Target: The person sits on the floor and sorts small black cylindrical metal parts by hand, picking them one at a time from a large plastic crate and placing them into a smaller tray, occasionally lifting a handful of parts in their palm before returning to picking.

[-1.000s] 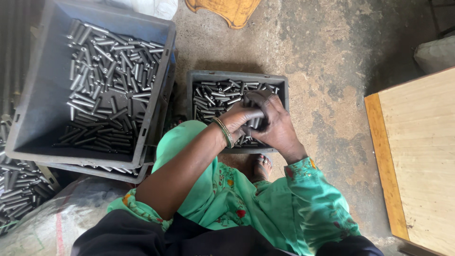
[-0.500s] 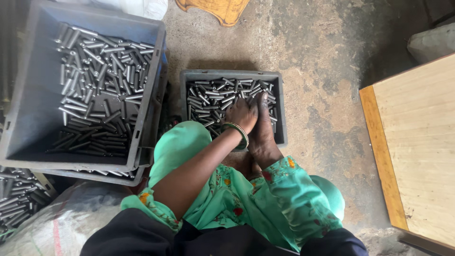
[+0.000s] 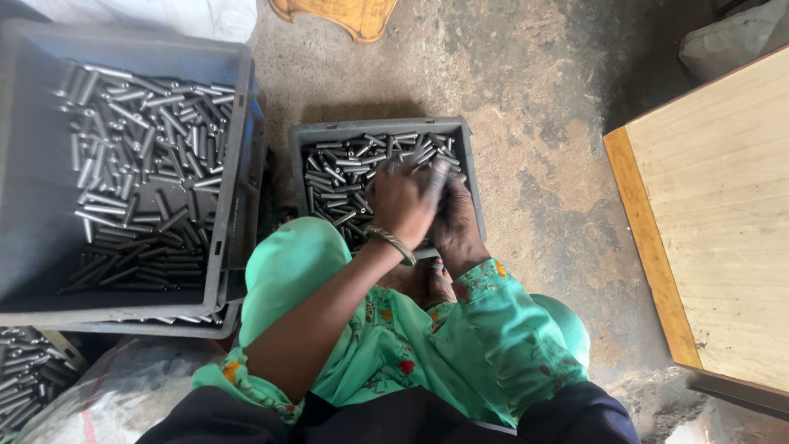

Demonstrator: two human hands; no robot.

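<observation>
A small grey crate (image 3: pixel 380 129) full of short metal rods (image 3: pixel 345 168) sits on the floor in front of my knees. Both hands are down in it, pressed side by side. My left hand (image 3: pixel 401 201), with a bangle at the wrist, lies over the rods with its fingers curled around a few of them. My right hand (image 3: pixel 454 220), coming out of a green flowered sleeve, rests against the left one at the crate's near right corner. Its fingers are hidden behind the left hand.
A larger grey crate (image 3: pixel 234 156) with many more rods stands on the left, stacked on another. More rods (image 3: pixel 25 382) lie at the lower left beside a sack. A pale wooden board (image 3: pixel 723 214) is on the right. The floor is rough concrete.
My hands, held together just above the small crate a second ago, have sunk into the rods. The left hand has spread over them.
</observation>
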